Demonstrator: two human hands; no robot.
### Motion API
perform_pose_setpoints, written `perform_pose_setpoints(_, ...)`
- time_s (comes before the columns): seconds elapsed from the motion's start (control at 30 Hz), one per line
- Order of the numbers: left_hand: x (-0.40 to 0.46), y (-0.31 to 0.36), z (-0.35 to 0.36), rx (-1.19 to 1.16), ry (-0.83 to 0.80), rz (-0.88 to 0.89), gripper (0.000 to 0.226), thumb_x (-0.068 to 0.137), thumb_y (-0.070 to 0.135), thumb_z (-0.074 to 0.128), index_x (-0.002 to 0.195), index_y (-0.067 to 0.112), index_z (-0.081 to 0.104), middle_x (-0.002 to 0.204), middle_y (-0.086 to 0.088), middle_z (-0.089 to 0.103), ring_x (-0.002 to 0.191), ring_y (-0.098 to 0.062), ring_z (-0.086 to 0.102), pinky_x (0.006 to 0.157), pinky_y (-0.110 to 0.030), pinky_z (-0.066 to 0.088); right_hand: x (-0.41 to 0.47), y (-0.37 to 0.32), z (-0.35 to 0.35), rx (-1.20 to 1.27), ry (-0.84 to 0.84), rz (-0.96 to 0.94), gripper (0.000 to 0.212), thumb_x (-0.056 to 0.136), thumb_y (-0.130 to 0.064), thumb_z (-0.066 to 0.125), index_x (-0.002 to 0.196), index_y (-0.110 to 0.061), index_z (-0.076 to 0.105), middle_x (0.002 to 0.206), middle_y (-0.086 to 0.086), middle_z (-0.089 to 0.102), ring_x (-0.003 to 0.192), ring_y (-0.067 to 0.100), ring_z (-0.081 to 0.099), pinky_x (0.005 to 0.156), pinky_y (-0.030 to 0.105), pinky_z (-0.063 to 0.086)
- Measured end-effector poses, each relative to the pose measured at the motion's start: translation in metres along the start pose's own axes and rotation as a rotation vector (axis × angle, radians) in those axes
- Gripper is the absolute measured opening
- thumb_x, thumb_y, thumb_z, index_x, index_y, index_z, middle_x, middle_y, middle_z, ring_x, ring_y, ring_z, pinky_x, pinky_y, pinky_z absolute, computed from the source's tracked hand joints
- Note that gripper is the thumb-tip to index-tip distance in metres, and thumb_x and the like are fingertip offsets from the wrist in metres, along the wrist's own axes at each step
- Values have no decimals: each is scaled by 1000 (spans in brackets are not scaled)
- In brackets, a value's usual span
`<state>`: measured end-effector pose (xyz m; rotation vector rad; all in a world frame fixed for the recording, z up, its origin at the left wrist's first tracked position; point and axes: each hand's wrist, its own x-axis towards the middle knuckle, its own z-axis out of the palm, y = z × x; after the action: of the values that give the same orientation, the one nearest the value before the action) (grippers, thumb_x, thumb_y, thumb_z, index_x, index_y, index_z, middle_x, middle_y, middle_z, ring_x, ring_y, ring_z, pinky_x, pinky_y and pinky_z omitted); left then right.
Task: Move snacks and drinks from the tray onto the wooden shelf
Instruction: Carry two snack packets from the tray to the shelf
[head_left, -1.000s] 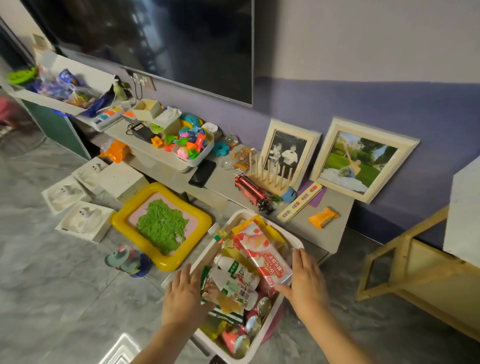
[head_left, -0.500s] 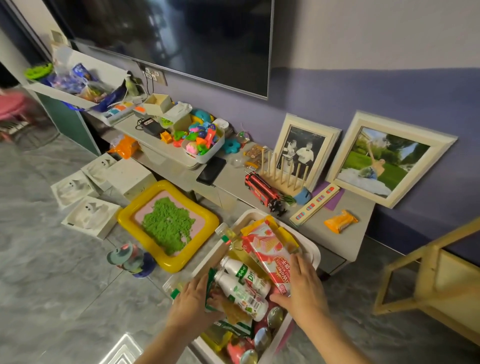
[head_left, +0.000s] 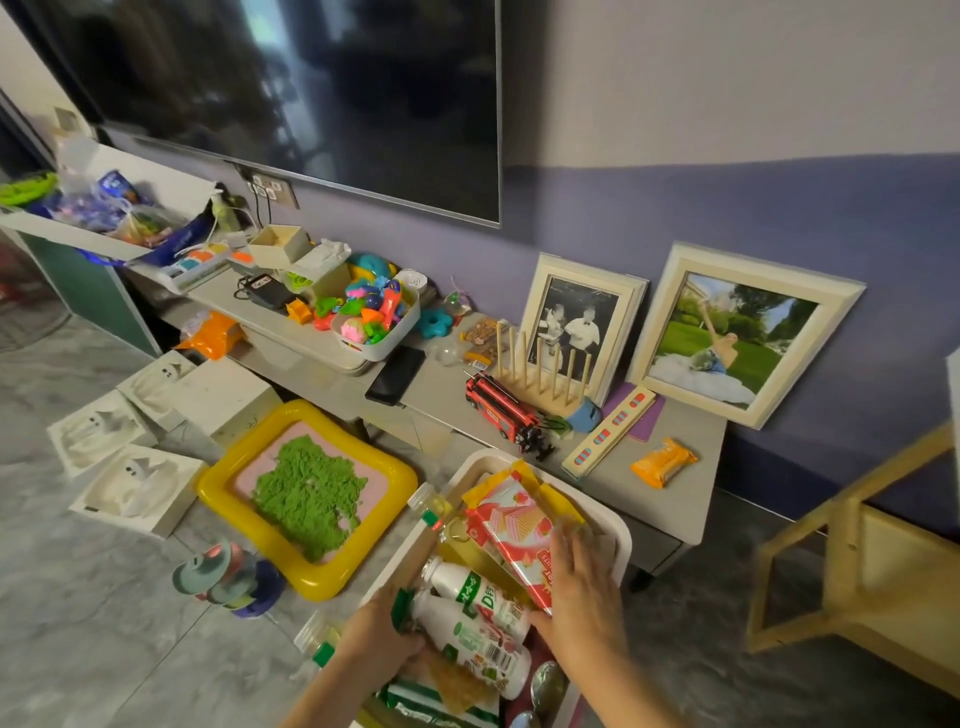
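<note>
A white tray (head_left: 621, 535) on the floor holds a pink strawberry wafer pack (head_left: 511, 535), two white drink bottles (head_left: 480, 642), a clear bottle of yellow drink (head_left: 441, 514), a green packet (head_left: 436, 709) and several cans (head_left: 545, 686). My right hand (head_left: 584, 592) lies on the lower end of the wafer pack, fingers over its edge and thumb beneath. My left hand (head_left: 382, 642) curls around the cap end of the nearer white bottle; its fingertips are hidden. The wooden shelf (head_left: 852, 577) stands at the right, apart from the tray.
A low grey TV bench (head_left: 457, 400) behind the tray carries toys, a red toy truck (head_left: 501, 410), two photo frames and an orange snack pack (head_left: 662, 462). A yellow sand tray (head_left: 306, 496), white foam boxes and stacked toys (head_left: 228, 579) lie on the floor to the left.
My view has shifted left and down toward the tray. My right hand slid up onto the wafer pack, and my left hand closed in on the nearer white bottle.
</note>
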<state>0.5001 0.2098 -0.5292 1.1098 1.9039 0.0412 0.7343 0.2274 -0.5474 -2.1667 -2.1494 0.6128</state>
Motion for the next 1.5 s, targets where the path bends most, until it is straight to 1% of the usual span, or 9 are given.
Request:
perform_pose_setpoints(0.2, 17, -3, -1, -175, -86, -40, 68, 62, 8, 69, 127, 9, 49, 97, -10, 68, 87, -22, 68, 79, -42, 59, 7, 4, 4, 14, -19, 11, 103, 79, -53, 66, 150, -28, -5, 159, 5, 3, 146, 36, -8, 112, 52, 30)
perform_pose_setpoints(0.37, 5, -2, 0, -231, -88, 35, 88, 69, -2, 74, 143, 18, 30, 120, -5, 56, 105, -21, 59, 76, -28, 56, 6, 2, 4, 29, -40, -18, 106, 77, -54, 68, 149, -32, -6, 159, 2, 0, 145, 38, -9, 112, 55, 31)
perform_pose_setpoints(0.5, 6, -9, -5, -295, -181, 48, 115, 51, 4, 85, 147, 25, 25, 131, -10, 53, 112, -29, 58, 86, -47, 56, 4, 2, 3, 55, -58, -29, 104, 78, -54, 67, 149, -34, -6, 160, 1, 1, 146, 38, -8, 110, 53, 34)
perform_pose_setpoints(0.57, -8, 1, -15, -312, -185, 52, 113, 61, 0, 82, 150, 24, 17, 144, -9, 41, 124, -29, 49, 88, -38, 53, 1, 3, 3, 61, -64, -40, 103, 79, -52, 67, 149, -34, -7, 160, 0, 2, 146, 35, -4, 109, 50, 38)
perform_pose_setpoints(0.83, -34, -15, -63, -537, -53, 87, 87, 69, -20, 70, 141, 11, 35, 111, -14, 59, 85, -22, 62, 49, -22, 53, -30, 11, -26, 106, -91, -51, 100, 79, -47, 69, 148, -40, -3, 155, -5, 15, 130, 19, 39, 103, 39, 44)
perform_pose_setpoints(1.0, -59, -9, -122, -545, 8, 126, 89, 63, -14, 78, 140, 8, 38, 106, -14, 63, 88, -32, 64, 72, -44, 56, -52, 24, -75, 79, -73, -49, 96, 82, -47, 66, 148, -45, -4, 156, -3, 13, 132, 19, 35, 109, 38, 36)
perform_pose_setpoints(1.1, -89, 26, -151, -556, 30, 198, 87, 65, -17, 75, 140, 7, 38, 107, -15, 58, 89, -31, 58, 69, -41, 51, -70, 39, -120, 64, -8, -28, 92, 84, -46, 63, 148, -44, -4, 154, -3, 16, 134, 20, 32, 111, 38, 33)
perform_pose_setpoints(1.23, -133, 98, -168, -529, -26, 333, 103, 35, 21, 92, 128, 14, 48, 109, -14, 64, 95, -34, 62, 82, -49, 53, -108, 67, -184, 83, 121, 11, 91, 86, -44, 62, 146, -45, -5, 152, -7, 14, 137, 17, 25, 113, 37, 30)
perform_pose_setpoints(1.5, -218, 274, -81, -611, -419, 550, 76, 56, -6, 78, 125, 16, 53, 105, -13, 73, 93, -28, 69, 79, -41, 56, -220, 180, -297, 85, 312, 123, 88, 87, -45, 62, 147, -44, -1, 155, -9, 10, 140, 14, 22, 113, 32, 27)
